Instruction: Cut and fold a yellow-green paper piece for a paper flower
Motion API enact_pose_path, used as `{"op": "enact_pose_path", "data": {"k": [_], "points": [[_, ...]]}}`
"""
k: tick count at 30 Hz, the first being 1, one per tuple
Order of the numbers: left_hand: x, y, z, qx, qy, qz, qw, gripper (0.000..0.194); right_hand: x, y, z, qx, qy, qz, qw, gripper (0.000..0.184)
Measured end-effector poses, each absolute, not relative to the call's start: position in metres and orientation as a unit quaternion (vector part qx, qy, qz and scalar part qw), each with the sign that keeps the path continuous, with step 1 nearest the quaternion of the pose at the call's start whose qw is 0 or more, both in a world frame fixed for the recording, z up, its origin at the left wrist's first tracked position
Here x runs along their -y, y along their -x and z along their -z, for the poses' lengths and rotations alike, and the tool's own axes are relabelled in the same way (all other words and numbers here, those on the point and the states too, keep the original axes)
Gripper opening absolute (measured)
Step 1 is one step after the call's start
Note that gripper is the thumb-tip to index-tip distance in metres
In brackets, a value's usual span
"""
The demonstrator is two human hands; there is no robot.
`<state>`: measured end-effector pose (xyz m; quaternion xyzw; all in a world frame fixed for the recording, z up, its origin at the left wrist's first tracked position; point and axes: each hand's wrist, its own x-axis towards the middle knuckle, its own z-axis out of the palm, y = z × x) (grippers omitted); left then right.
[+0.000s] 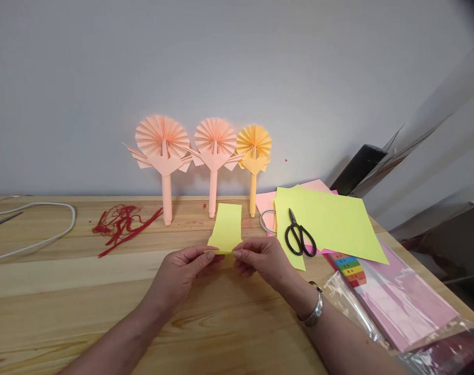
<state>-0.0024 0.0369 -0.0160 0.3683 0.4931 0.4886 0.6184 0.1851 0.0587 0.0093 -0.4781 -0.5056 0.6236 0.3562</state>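
A strip of yellow-green paper (227,224) extends away from me above the wooden table, its near edge folded over into a narrow band. My left hand (192,263) pinches the left end of that fold between thumb and fingers. At the right end, my right hand (256,258) pinches the same fold; a silver bracelet circles that wrist. Beyond the strip, three folded paper figures with round pleated fans stand against the wall: a pink one (166,192), another pink one (213,187) and an orange one (253,182).
Red threads (123,224) lie in a tangle on the left, near a white cable (73,213). On the right, black-handled scissors (299,239) rest on yellow-green sheets (334,219) over pink paper. A plastic packet of pink paper (412,302) lies closer. A black cylinder (358,166) leans behind.
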Motion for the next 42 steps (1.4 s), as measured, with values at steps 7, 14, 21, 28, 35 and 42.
{"op": "enact_pose_path", "data": {"k": [7,14,21,28,35,42], "points": [[-0.036,0.001,0.011,-0.465,-0.364,-0.509,0.626,0.014,-0.060,-0.186,-0.010,0.558,0.445,-0.591,0.376,0.012],[-0.033,0.002,0.008,-0.496,-0.379,-0.503,0.597,0.014,-0.058,-0.185,-0.013,0.514,0.437,-0.619,0.401,0.018],[-0.031,0.000,0.002,-0.512,-0.349,-0.487,0.615,0.016,-0.058,-0.184,-0.011,0.493,0.455,-0.623,0.403,0.022],[-0.033,-0.002,0.003,-0.512,-0.349,-0.495,0.610,0.015,-0.057,-0.184,-0.015,0.484,0.454,-0.629,0.405,0.023],[-0.032,-0.002,0.002,-0.505,-0.355,-0.498,0.609,0.015,-0.056,-0.184,-0.019,0.466,0.476,-0.632,0.396,0.030],[-0.031,0.000,0.003,-0.504,-0.367,-0.488,0.611,0.014,-0.058,-0.184,-0.016,0.466,0.481,-0.637,0.382,0.034]]}}
